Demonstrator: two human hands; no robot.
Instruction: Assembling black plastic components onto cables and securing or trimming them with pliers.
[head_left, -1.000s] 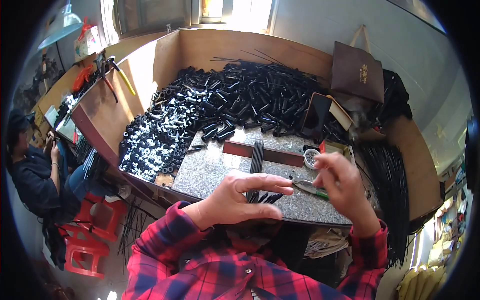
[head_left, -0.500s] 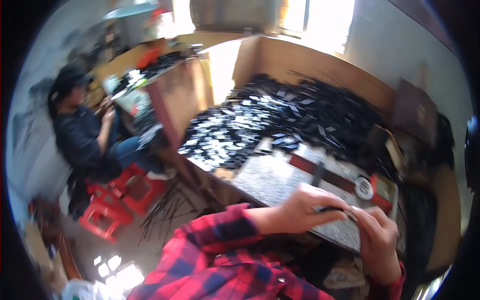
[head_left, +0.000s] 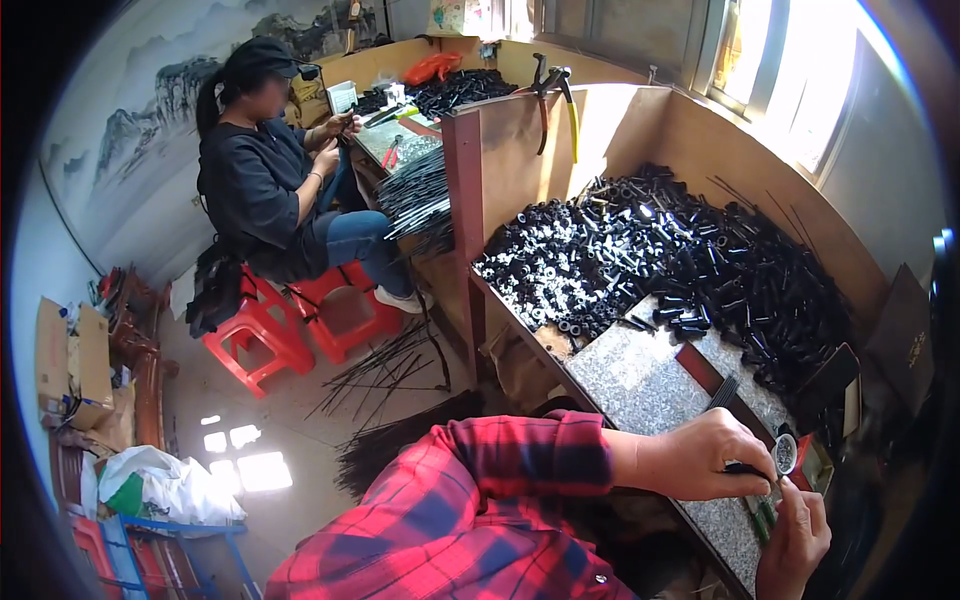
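Observation:
My left hand (head_left: 705, 458) is closed around a short, slim black piece (head_left: 745, 469), most of it hidden by the fingers. Just below and right of it, my right hand (head_left: 800, 530) has its thumb and fingers pinched together at the end of that piece. What the right fingertips grip is too small to make out. Both hands are above the near right part of a speckled stone worktop (head_left: 625, 370). Right behind the fingertips stands a small round cup (head_left: 786, 455) with tiny bits inside.
A large heap of black tubular parts (head_left: 690, 260) covers the worktop's back. Pliers (head_left: 556, 105) hang on the wooden partition (head_left: 500, 190). Beyond it, a co-worker (head_left: 270, 170) sits on red stools (head_left: 265, 330), handling a dark piece. Thin black rods (head_left: 385, 365) lie on the floor.
My view has swung left, so the worktop and heap appear farther right and the co-worker shows more fully. My hands stay together at the black piece.

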